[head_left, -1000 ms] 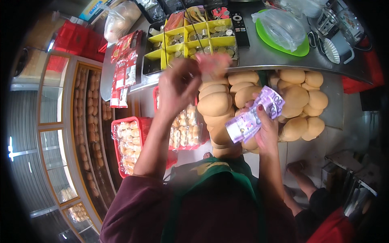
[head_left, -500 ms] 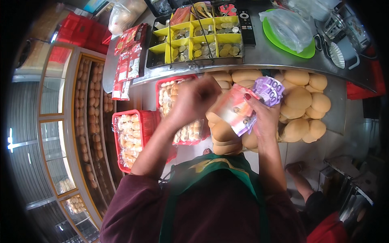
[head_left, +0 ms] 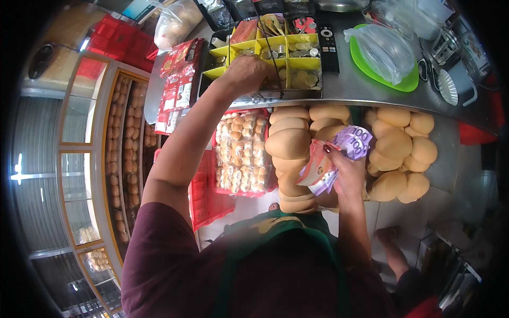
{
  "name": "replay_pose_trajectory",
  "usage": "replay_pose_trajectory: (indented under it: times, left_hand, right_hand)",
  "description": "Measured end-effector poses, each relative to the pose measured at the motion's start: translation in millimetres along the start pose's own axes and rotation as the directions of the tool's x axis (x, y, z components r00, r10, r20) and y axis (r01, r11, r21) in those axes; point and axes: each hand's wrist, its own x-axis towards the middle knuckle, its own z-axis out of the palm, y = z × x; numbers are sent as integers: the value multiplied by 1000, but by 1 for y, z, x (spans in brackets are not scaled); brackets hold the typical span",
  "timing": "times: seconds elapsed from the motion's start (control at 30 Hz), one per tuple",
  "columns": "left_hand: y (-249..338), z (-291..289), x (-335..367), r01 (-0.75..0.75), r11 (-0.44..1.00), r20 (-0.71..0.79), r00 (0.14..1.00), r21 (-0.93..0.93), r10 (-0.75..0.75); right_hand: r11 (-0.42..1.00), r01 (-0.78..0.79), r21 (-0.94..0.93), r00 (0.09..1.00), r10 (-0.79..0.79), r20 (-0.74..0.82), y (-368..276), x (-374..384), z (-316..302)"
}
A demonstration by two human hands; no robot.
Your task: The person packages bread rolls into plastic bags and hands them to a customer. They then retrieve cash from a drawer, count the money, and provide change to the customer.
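My left hand (head_left: 247, 74) reaches down into a coin tray (head_left: 294, 94) with yellow compartments on the metal counter. Its fingers are curled over a front compartment, their tips hidden, so what they grip cannot be made out. Coins (head_left: 304, 80) lie in the compartments around it, with folded paper notes (head_left: 272, 26) in the rear ones. In front of my body my right hand (head_left: 347, 172) is closed on a fan of banknotes (head_left: 323, 169), red-orange and purple, the thumb pressed on top. Below these notes are rows of round brown buns (head_left: 289, 143).
Packed small rolls fill a red basket (head_left: 243, 153); another red basket (head_left: 204, 193) stands beside it. On the counter (head_left: 339, 87) lie red packets (head_left: 177, 79), a remote control (head_left: 328, 50) and a green plate (head_left: 408, 82) under a plastic bag. Another person's leg (head_left: 395, 254) shows at lower right.
My left hand has moved forward from above the baskets into the coin tray. The right hand still grips the banknotes, now a little lower in view.
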Motion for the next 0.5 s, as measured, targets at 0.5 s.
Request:
replay_pose_trajectory:
  times: [0.5]
  left_hand:
    - [2,-3,18,-45,987,141,990,155,23]
  right_hand:
    - [999,-51,-12,998,51,36,5,16,-4]
